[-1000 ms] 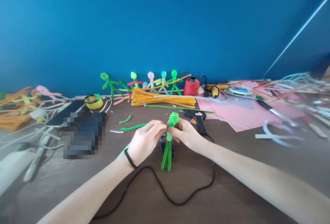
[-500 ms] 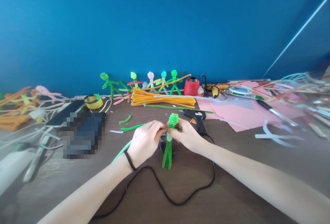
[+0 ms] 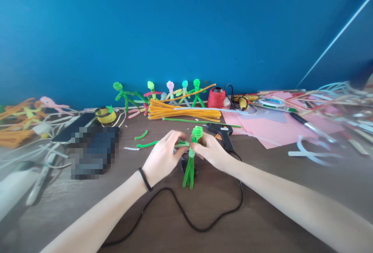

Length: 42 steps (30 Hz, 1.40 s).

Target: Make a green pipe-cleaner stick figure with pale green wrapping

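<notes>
My right hand (image 3: 212,150) pinches a green pipe-cleaner figure (image 3: 197,133) at its middle, just below the coiled head. The figure is upright, with a pale green band round its waist and several straight green stems hanging below. To its left, my left hand (image 3: 164,152) has thumb and forefinger around a light green pipe cleaner (image 3: 183,143) that runs to the figure's body. How firmly the left fingers grip it is partly hidden. Behind the hands lies a black glue gun (image 3: 223,132). Dark green pipe-cleaner pieces (image 3: 141,135) lie left of the hands.
Finished pipe-cleaner figures (image 3: 170,88) lean along the blue wall. In front lies an orange pipe-cleaner bundle (image 3: 183,111); a red spool (image 3: 216,98) stands beside it. Pink paper (image 3: 268,128) and a marker (image 3: 313,128) are at right, phones (image 3: 100,150) at left. A black cord (image 3: 201,229) loops nearby.
My left thumb and forefinger have spread slightly, showing the light green strand between them. Its tail beside the left wrist is no longer visible. The figure has tilted slightly to the right.
</notes>
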Each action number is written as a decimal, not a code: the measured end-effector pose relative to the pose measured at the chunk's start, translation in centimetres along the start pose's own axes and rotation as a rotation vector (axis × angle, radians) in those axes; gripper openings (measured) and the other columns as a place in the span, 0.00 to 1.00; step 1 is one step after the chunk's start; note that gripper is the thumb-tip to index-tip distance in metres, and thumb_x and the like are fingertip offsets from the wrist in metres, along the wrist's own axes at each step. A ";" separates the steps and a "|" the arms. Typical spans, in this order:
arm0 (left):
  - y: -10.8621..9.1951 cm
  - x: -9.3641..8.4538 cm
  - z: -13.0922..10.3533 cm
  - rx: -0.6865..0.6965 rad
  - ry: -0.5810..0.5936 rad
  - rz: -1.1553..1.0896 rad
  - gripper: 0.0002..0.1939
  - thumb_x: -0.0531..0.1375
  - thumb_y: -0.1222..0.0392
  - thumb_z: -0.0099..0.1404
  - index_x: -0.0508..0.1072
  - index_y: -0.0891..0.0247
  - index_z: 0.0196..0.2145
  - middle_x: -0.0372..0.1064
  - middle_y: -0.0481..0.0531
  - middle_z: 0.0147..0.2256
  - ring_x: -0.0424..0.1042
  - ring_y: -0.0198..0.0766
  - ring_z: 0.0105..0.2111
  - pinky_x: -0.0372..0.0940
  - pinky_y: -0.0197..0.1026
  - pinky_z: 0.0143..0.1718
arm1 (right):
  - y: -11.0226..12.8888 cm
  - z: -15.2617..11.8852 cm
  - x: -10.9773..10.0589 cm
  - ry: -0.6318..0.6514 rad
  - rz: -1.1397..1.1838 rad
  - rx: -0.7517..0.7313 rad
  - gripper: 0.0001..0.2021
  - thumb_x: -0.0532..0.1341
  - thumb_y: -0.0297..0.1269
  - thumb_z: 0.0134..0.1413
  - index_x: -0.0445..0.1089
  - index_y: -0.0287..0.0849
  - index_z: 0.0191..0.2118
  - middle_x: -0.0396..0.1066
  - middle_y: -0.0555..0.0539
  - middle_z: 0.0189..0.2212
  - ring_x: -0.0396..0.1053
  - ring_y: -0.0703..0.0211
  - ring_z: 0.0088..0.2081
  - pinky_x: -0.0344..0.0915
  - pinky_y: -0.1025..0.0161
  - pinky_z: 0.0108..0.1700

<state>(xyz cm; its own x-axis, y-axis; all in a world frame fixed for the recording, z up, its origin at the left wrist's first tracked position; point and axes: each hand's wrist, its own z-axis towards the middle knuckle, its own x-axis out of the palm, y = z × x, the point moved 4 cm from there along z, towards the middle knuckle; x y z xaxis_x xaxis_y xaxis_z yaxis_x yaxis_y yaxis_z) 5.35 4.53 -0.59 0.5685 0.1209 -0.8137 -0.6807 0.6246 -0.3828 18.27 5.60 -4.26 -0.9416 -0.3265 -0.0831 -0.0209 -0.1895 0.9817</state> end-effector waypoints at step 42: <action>0.5 -2.3 1.0 -0.009 -0.022 -0.072 0.03 0.57 0.61 0.56 0.68 0.62 0.30 0.69 0.46 0.29 0.67 0.34 0.31 0.61 0.35 0.33 | 1.6 -0.6 0.6 0.083 0.096 0.004 0.02 0.55 0.29 0.45 0.61 0.39 0.24 0.52 0.57 0.16 0.48 0.70 0.19 0.48 0.68 0.24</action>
<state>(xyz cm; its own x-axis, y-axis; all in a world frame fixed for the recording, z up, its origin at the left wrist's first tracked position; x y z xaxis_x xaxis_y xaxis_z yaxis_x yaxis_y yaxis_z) 4.12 5.35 1.49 0.6261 0.0930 -0.7742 -0.6419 0.6251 -0.4441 17.84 4.55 -2.89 -0.9082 -0.4185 -0.0021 0.0669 -0.1502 0.9864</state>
